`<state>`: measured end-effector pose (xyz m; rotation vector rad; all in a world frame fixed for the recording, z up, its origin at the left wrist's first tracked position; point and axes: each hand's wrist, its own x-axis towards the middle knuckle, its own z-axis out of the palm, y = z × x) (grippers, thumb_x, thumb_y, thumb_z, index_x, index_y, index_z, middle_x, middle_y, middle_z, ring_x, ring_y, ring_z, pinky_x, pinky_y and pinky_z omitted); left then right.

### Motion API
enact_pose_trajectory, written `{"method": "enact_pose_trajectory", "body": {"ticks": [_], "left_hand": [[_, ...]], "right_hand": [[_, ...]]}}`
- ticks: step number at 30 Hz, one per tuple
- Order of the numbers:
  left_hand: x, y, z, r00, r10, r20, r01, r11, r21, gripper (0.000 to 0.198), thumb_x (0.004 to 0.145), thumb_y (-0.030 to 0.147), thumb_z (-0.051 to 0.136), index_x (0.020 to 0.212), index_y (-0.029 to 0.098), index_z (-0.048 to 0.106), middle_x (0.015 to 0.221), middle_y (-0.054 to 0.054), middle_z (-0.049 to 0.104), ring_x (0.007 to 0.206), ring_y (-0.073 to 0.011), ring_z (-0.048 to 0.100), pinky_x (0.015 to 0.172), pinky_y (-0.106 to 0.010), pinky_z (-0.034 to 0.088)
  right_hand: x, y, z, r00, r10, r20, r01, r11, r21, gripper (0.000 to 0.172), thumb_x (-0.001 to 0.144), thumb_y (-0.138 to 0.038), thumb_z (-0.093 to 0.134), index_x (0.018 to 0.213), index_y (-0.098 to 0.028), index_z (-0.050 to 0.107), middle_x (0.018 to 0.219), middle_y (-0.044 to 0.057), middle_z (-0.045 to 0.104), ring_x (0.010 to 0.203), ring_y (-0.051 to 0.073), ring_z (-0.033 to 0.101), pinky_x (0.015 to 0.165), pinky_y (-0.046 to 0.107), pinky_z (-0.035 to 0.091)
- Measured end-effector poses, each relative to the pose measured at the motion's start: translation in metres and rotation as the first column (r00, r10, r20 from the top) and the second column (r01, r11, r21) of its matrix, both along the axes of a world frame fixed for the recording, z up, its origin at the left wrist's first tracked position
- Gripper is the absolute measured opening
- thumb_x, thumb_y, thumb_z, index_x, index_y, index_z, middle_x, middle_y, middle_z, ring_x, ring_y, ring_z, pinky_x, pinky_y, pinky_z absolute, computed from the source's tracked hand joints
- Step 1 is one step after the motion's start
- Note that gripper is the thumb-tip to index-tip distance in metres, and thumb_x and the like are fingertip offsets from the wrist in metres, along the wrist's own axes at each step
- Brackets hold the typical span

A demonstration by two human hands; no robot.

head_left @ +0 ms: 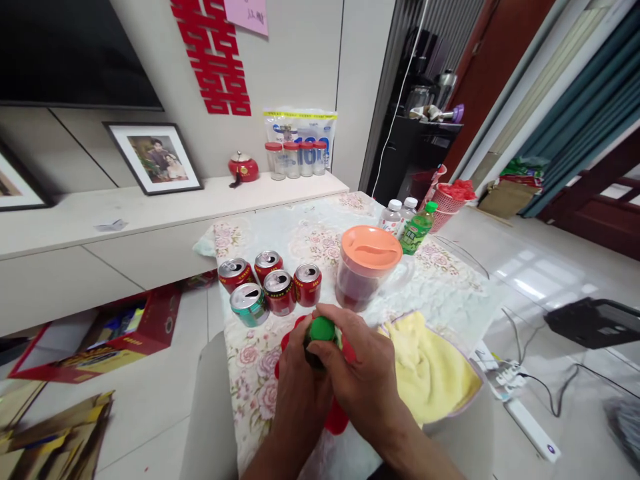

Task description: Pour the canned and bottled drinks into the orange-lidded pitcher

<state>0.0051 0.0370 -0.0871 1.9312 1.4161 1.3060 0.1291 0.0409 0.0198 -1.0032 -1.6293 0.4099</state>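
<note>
Close to me at the table's near side, my left hand (299, 380) is wrapped around a bottle whose green cap (323, 329) points up toward me. My right hand (364, 360) closes on the same bottle, its thumb and fingers about the cap. The bottle's body is mostly covered by both hands. A red object (337, 419) lies under the hands; its shape is largely hidden. Beyond stands a clear pitcher (353, 287) of dark liquid with an orange lid (371, 247). Several opened cans (280, 291), mostly red, stand left of it.
A yellow cloth (430, 367) lies right of my hands on the flowered tablecloth (257, 393). Two clear bottles (393, 217) and a green-capped bottle (416, 230) stand behind the pitcher. Lidded jars (293, 161) line the white cabinet (215, 207). A power strip (533, 430) lies on the floor.
</note>
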Motion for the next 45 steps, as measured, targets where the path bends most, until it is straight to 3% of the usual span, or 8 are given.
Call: {"method": "enact_pose_trajectory", "body": {"ticks": [4, 9, 17, 23, 29, 34, 39, 45], "left_hand": [[-0.005, 0.001, 0.001, 0.997, -0.035, 0.063, 0.037, 0.999, -0.026, 0.065, 0.103, 0.044, 0.063, 0.160, 0.026, 0.038, 0.148, -0.018, 0.066, 0.131, -0.0382, 0.070, 0.105, -0.059, 0.060], [-0.005, 0.004, 0.013, 0.989, -0.086, 0.122, 0.098, 0.990, -0.100, 0.068, 0.102, 0.044, 0.068, 0.158, 0.027, 0.036, 0.147, -0.018, 0.065, 0.134, -0.0363, 0.069, 0.112, -0.058, 0.058], [-0.006, 0.008, 0.017, 0.964, -0.130, 0.232, 0.183, 0.957, -0.224, 0.086, 0.085, 0.044, 0.084, 0.156, 0.027, 0.038, 0.152, -0.019, 0.062, 0.138, -0.0391, 0.068, 0.114, -0.061, 0.057], [0.000, 0.009, 0.022, 0.952, -0.013, 0.306, 0.116, 0.940, -0.322, 0.085, 0.080, 0.029, 0.079, 0.156, 0.025, 0.040, 0.158, -0.018, 0.060, 0.145, -0.0369, 0.063, 0.123, -0.062, 0.050], [0.006, 0.009, 0.024, 0.921, -0.015, 0.389, 0.174, 0.910, -0.377, 0.076, 0.079, 0.038, 0.086, 0.147, 0.022, 0.054, 0.143, -0.016, 0.071, 0.130, -0.0365, 0.072, 0.113, -0.055, 0.059], [0.007, 0.004, 0.010, 0.892, -0.009, 0.453, 0.179, 0.925, -0.334, 0.055, 0.096, 0.049, 0.072, 0.144, 0.023, 0.060, 0.135, -0.015, 0.076, 0.123, -0.0337, 0.075, 0.107, -0.050, 0.063], [-0.001, 0.007, 0.010, 0.858, -0.134, 0.495, 0.323, 0.891, -0.319, 0.047, 0.100, 0.046, 0.071, 0.140, 0.023, 0.062, 0.131, -0.016, 0.078, 0.116, -0.0346, 0.077, 0.103, -0.053, 0.066], [-0.009, 0.013, 0.029, 0.804, -0.253, 0.538, 0.474, 0.820, -0.322, 0.064, 0.098, 0.044, 0.077, 0.153, 0.025, 0.051, 0.136, -0.015, 0.076, 0.121, -0.0322, 0.077, 0.105, -0.050, 0.066]], "right_hand": [[0.028, -0.006, 0.000, 0.989, 0.147, -0.013, -0.148, 0.985, -0.088, 0.036, 0.114, -0.013, 0.062, 0.149, -0.024, 0.061, 0.137, -0.006, 0.063, 0.126, 0.005, 0.062, 0.114, 0.006, 0.040], [0.106, -0.023, -0.043, 0.863, -0.250, 0.440, 0.291, 0.956, -0.029, 0.026, 0.127, -0.038, 0.048, 0.145, -0.025, 0.061, 0.139, -0.004, 0.062, 0.120, 0.011, 0.065, 0.100, 0.022, 0.054], [0.155, -0.057, -0.125, 0.734, -0.364, 0.574, 0.390, 0.917, 0.082, 0.033, 0.115, -0.035, 0.044, 0.119, -0.015, 0.070, 0.108, 0.004, 0.068, 0.089, 0.023, 0.064, 0.071, 0.032, 0.050], [0.144, -0.067, -0.071, 0.770, -0.421, 0.478, 0.461, 0.886, 0.038, 0.032, 0.126, -0.044, 0.049, 0.142, -0.021, 0.063, 0.130, -0.004, 0.067, 0.097, 0.010, 0.071, 0.074, 0.013, 0.054], [0.062, -0.045, -0.025, 0.818, -0.420, 0.393, 0.457, 0.889, 0.000, 0.054, 0.127, -0.042, 0.040, 0.178, -0.026, 0.030, 0.159, 0.002, 0.046, 0.142, 0.019, 0.054, 0.107, 0.022, 0.054], [0.010, -0.007, -0.022, 0.908, -0.255, 0.332, 0.214, 0.964, 0.155, 0.047, 0.128, -0.047, 0.037, 0.166, -0.019, 0.037, 0.165, 0.012, 0.034, 0.148, 0.028, 0.043, 0.117, 0.037, 0.043], [0.015, 0.019, -0.020, 0.987, 0.008, 0.164, -0.018, 0.998, 0.059, 0.039, 0.128, -0.054, 0.044, 0.125, -0.018, 0.058, 0.118, 0.003, 0.058, 0.103, 0.015, 0.057, 0.086, 0.025, 0.043], [0.037, 0.036, -0.023, 0.927, 0.373, -0.039, -0.375, 0.921, -0.104, 0.065, 0.116, -0.079, 0.061, 0.121, -0.015, 0.067, 0.120, 0.004, 0.060, 0.108, 0.015, 0.060, 0.096, 0.019, 0.046]]}}
